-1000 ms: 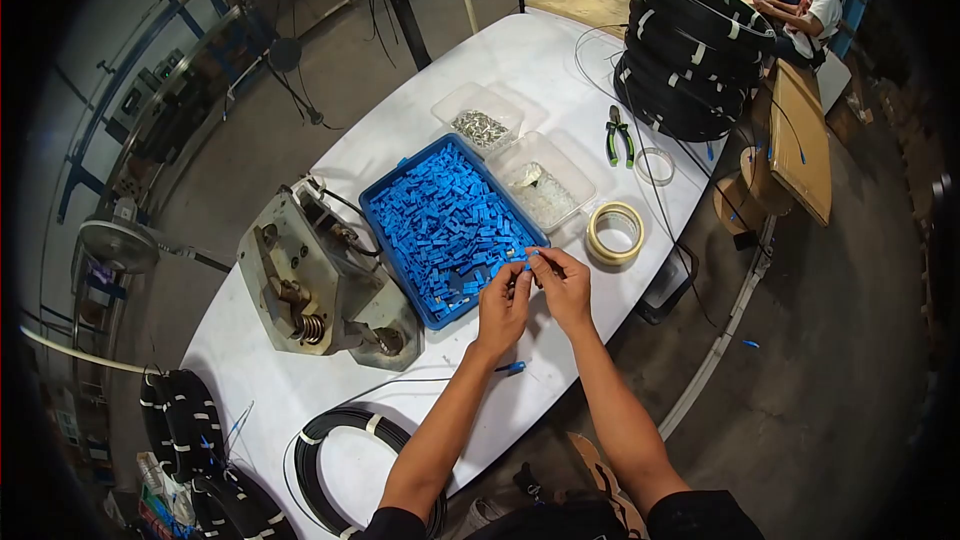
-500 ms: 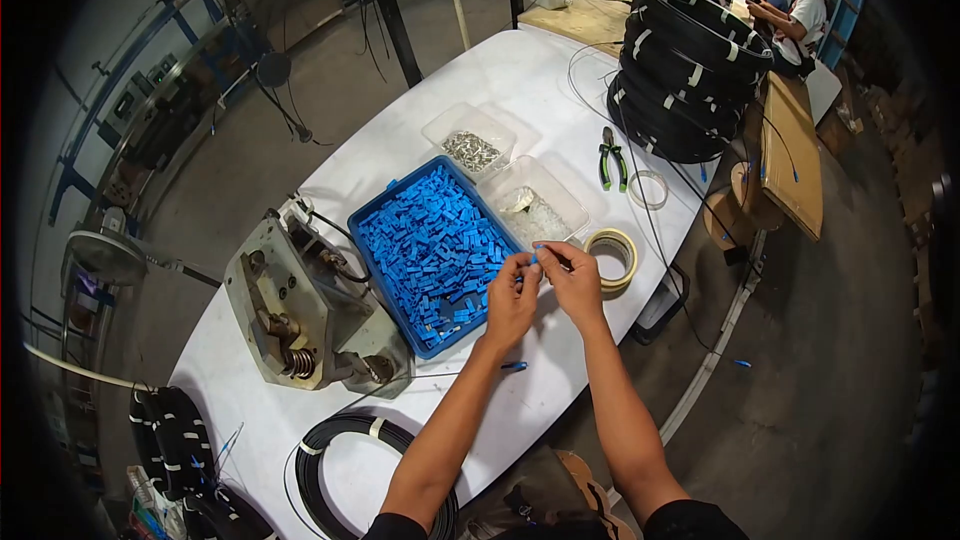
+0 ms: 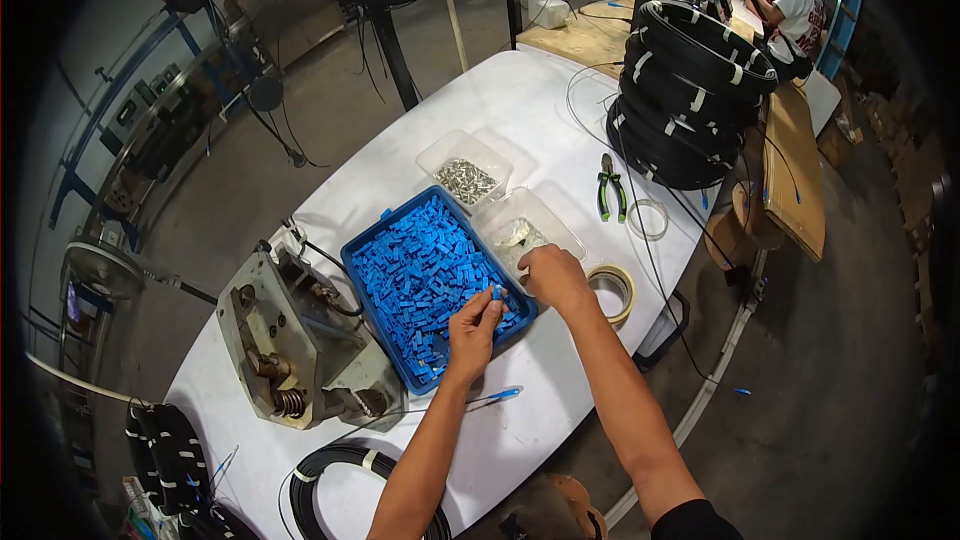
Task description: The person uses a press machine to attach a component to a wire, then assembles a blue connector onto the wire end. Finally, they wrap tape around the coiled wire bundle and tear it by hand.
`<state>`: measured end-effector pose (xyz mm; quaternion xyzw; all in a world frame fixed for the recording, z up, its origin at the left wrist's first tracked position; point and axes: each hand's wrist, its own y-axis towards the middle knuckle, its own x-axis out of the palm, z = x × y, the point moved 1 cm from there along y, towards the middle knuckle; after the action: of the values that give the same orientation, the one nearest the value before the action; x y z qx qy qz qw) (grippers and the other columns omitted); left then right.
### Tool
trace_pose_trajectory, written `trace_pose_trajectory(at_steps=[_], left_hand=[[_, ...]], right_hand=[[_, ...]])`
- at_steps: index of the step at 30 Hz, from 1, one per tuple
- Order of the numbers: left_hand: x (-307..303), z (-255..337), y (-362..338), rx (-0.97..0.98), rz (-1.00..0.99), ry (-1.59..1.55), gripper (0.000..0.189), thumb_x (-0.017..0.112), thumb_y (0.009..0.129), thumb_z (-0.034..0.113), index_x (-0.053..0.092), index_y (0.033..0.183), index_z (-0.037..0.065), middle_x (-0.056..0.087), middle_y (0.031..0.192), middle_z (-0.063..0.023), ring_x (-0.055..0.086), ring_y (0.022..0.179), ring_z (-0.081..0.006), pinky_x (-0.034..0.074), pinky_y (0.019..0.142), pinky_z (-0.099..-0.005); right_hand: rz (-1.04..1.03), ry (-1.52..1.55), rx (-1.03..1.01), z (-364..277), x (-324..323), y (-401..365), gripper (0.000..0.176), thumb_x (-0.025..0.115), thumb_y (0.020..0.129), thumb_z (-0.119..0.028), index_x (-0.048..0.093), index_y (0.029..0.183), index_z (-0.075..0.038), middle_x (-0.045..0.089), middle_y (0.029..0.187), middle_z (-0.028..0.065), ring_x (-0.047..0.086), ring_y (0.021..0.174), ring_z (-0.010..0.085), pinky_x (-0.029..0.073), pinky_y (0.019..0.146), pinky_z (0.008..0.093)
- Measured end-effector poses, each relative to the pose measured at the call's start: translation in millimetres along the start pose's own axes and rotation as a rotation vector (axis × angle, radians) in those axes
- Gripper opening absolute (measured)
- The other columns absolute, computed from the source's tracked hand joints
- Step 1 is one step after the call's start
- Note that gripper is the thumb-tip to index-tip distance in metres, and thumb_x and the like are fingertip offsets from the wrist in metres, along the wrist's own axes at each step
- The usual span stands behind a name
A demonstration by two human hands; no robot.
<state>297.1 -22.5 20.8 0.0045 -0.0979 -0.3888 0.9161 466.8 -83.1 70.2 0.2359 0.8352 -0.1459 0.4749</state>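
Observation:
Over the right edge of a blue tray point(image 3: 347, 262) full of small blue connectors point(image 3: 425, 265), my left hand point(image 3: 474, 333) pinches one blue connector point(image 3: 497, 293) between thumb and fingertips. My right hand point(image 3: 556, 278) reaches to the near edge of a clear container point(image 3: 565, 230) holding small transparent pieces; its fingers are bent, and whatever they hold is hidden. Beyond lies a second clear container point(image 3: 440, 152) with small metal parts point(image 3: 466, 181). A cable end with a blue connector point(image 3: 510, 393) lies on the white table below my left hand.
A metal press point(image 3: 290, 340) stands left of the tray. Masking tape point(image 3: 624, 285), a thin ring point(image 3: 649, 220) and green-handled pliers point(image 3: 611, 190) lie on the right. Stacked black coils point(image 3: 690, 100) stand behind, another coil point(image 3: 308, 470) lies in front. People work at the far right.
My hands have moved apart. The left went down and left over the tray with a blue connector, while the right moved to the clear container. The camera view has shifted slightly.

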Motion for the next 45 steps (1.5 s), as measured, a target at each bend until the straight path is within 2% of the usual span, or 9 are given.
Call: trace_pose_trajectory(at_steps=[5,15,21,23,33,36,38,42,45], left_hand=[[1.6,-2.2,-2.5,-0.028,0.018,-0.045,0.025,0.062,0.097,0.011,0.066,0.118,-0.002,0.063,0.094,-0.0021,0.053,0.077,-0.0061,0.044,0.069,-0.0198],[5.2,2.9,-3.6,-0.014,0.054,-0.057,0.033,0.063,0.096,0.01,0.062,0.127,-0.002,0.063,0.088,-0.0008,0.055,0.077,-0.0061,0.046,0.072,-0.0206],[4.2,2.4,-1.5,-0.003,0.086,-0.105,0.028,0.062,0.098,0.015,0.066,0.121,-0.001,0.056,0.076,0.0016,0.05,0.069,-0.0054,0.042,0.064,-0.021],[4.4,1.9,-0.4,0.017,0.074,-0.027,0.028,0.057,0.102,0.022,0.067,0.113,-0.001,0.05,0.071,0.0033,0.039,0.062,-0.0057,0.034,0.058,-0.022],[4.3,2.7,-1.0,0.026,0.058,-0.044,0.027,0.058,0.101,0.024,0.07,0.106,0.0,0.049,0.069,0.0047,0.04,0.063,-0.0047,0.032,0.057,-0.0209],[3.3,3.1,-2.0,0.025,0.042,0.002,0.031,0.056,0.102,0.026,0.068,0.106,-0.002,0.051,0.072,0.0031,0.042,0.064,-0.0057,0.037,0.06,-0.0218],[4.4,3.6,-1.5,0.028,0.042,-0.019,0.03,0.057,0.102,0.025,0.068,0.107,-0.002,0.051,0.072,0.0034,0.042,0.065,-0.0055,0.036,0.06,-0.0216],[5.2,4.5,-2.2,0.03,0.046,0.002,0.029,0.057,0.102,0.024,0.068,0.108,-0.002,0.051,0.072,0.0034,0.042,0.065,-0.0055,0.036,0.059,-0.0216],[5.4,3.6,-1.8,0.04,0.045,0.023,0.029,0.057,0.102,0.024,0.068,0.109,-0.002,0.051,0.072,0.0034,0.042,0.065,-0.0055,0.035,0.059,-0.0216]], right_hand=[[-0.225,-0.2,0.094,-10.8,-6.8,15.9,0.021,0.067,0.078,-0.008,0.073,0.097,-0.001,0.07,0.103,0.0214,0.069,0.095,0.0375,0.056,0.082,0.0434],[-0.256,-0.196,0.131,-11.0,-4.2,18.2,0.021,0.065,0.08,-0.006,0.073,0.099,-0.002,0.069,0.107,0.0221,0.069,0.099,0.0362,0.056,0.083,0.0433],[-0.253,-0.274,0.134,-13.0,-5.7,18.0,0.023,0.066,0.079,-0.007,0.073,0.1,-0.003,0.07,0.107,0.0192,0.069,0.099,0.0338,0.056,0.082,0.0425],[-0.27,-0.314,0.107,-13.2,-7.0,18.1,0.023,0.066,0.079,-0.008,0.074,0.1,-0.004,0.071,0.108,0.0181,0.07,0.1,0.0328,0.057,0.082,0.0419],[-0.272,-0.28,0.082,-6.0,-0.6,16.5,0.024,0.067,0.077,-0.01,0.073,0.099,-0.004,0.071,0.107,0.0178,0.07,0.098,0.0332,0.057,0.081,0.0418],[-0.171,-0.16,0.098,-2.2,-3.1,8.2,0.021,0.067,0.078,-0.011,0.072,0.096,-0.003,0.071,0.103,0.0197,0.071,0.095,0.034,0.056,0.079,0.0418],[0.055,0.256,0.008,1.6,-8.9,-1.2,0.019,0.07,0.078,-0.013,0.069,0.09,0.001,0.071,0.097,0.0207,0.072,0.087,0.0299,0.056,0.074,0.0388],[0.048,0.688,0.035,0.7,-16.5,-23.9,0.017,0.072,0.083,-0.013,0.065,0.085,0.002,0.072,0.09,0.0157,0.071,0.077,0.021,0.054,0.069,0.0325],[-0.005,1.073,-0.086,-4.4,-16.6,-35.3,0.012,0.068,0.089,-0.009,0.064,0.087,0.002,0.07,0.084,0.0087,0.067,0.074,0.0122,0.052,0.068,0.0257]])
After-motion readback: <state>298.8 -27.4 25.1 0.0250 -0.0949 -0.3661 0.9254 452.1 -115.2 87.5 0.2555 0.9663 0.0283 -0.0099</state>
